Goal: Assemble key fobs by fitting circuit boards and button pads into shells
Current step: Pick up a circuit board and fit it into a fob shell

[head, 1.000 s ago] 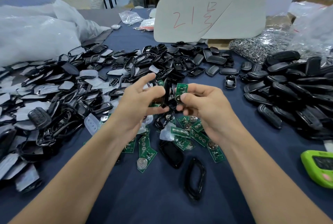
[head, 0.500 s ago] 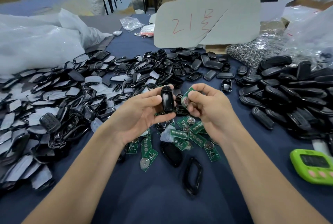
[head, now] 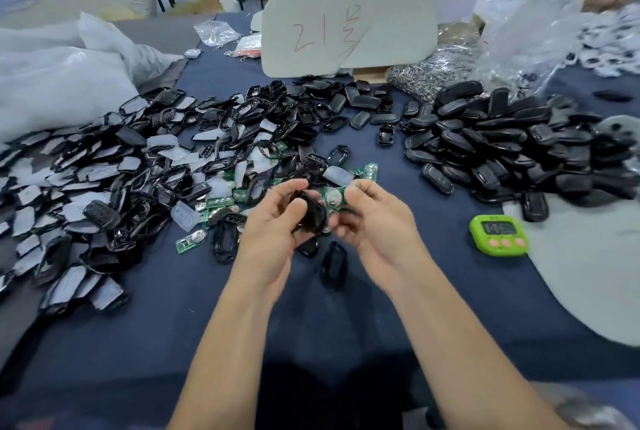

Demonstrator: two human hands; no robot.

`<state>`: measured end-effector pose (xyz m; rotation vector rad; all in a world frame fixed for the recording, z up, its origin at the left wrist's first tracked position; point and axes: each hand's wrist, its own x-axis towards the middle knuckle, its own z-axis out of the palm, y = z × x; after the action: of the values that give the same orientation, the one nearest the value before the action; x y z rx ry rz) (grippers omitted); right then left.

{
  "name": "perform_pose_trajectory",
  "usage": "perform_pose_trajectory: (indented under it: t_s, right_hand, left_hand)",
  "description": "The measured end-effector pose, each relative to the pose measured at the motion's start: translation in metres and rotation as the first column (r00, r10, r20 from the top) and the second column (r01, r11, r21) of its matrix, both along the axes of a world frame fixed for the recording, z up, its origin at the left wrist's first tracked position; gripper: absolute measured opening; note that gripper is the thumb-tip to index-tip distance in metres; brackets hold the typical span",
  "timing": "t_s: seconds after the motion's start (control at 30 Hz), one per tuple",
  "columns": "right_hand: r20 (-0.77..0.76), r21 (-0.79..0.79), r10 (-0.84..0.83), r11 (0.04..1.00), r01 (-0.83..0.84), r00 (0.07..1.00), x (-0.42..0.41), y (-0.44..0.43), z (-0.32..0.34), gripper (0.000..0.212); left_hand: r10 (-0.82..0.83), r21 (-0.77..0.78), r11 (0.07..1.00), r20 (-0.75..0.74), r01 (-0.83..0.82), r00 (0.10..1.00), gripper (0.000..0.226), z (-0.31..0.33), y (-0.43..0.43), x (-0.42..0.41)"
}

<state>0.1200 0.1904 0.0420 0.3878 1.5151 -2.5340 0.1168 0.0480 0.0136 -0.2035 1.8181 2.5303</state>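
My left hand (head: 277,222) grips a glossy black fob shell (head: 313,213) above the blue tablecloth. My right hand (head: 375,222) pinches a green circuit board (head: 334,197) with a round coin cell, its edge touching the shell's upper right side. Under and behind my hands lie several loose green boards (head: 188,242), translucent button pads (head: 185,216) and black shell parts (head: 334,265). A large heap of open shells and pads (head: 104,170) spreads on the left. Closed black fobs (head: 502,145) are piled on the right.
A green digital timer (head: 498,234) sits right of my hands. A grey foam sheet (head: 588,256) covers the right table edge. A white board with red writing (head: 346,17) stands at the back, beside a bag of metal rings (head: 426,76). White plastic bags (head: 62,83) lie far left.
The camera view has shifted, so the hands sit lower over the table. The left hand has tilted the shell, and the right hand has brought the board against it.
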Motion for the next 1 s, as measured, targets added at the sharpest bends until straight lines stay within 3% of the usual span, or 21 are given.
perform_pose_trajectory:
  t_s: [0.13,0.27,0.33,0.47,0.67,0.87,1.0]
  right_hand:
    - [0.008,0.062,-0.009,0.998,0.009,1.0,0.013,-0.001,-0.001,0.023]
    - [-0.028,0.397,0.015,0.918,-0.003,0.999,0.018,0.0,-0.004,0.011]
    - [-0.021,0.54,0.024,0.841,-0.008,0.999,0.018,-0.003,-0.004,0.003]
    - [-0.006,0.682,0.046,0.731,-0.03,0.999,0.014,-0.006,0.0,0.008]
    - [-0.087,0.762,0.155,0.646,-0.035,0.984,0.008,0.002,0.004,0.028]
    - [-0.168,0.675,0.031,0.732,0.092,0.985,0.002,0.001,0.006,0.018]
    - [-0.189,0.685,0.009,0.718,0.125,0.982,-0.003,0.004,0.007,0.016]
  left_hand:
    - [0.136,-0.158,0.979,0.049,-0.126,0.99,0.031,-0.005,0.0,0.009]
    - [0.3,-0.306,0.913,0.057,-0.27,0.952,0.024,-0.01,0.003,0.011]
    - [0.316,-0.301,0.911,0.065,-0.283,0.947,0.024,-0.008,0.007,0.012]
    - [0.268,-0.237,0.942,0.098,-0.239,0.959,0.024,-0.003,0.014,0.013]
    - [0.188,-0.179,0.97,0.136,-0.163,0.973,0.022,0.004,0.01,0.014]
    - [0.06,-0.128,0.991,0.135,-0.043,0.989,0.023,0.008,0.009,0.013]
    - [-0.056,-0.027,0.998,0.16,0.061,0.985,0.03,0.01,0.006,0.012]
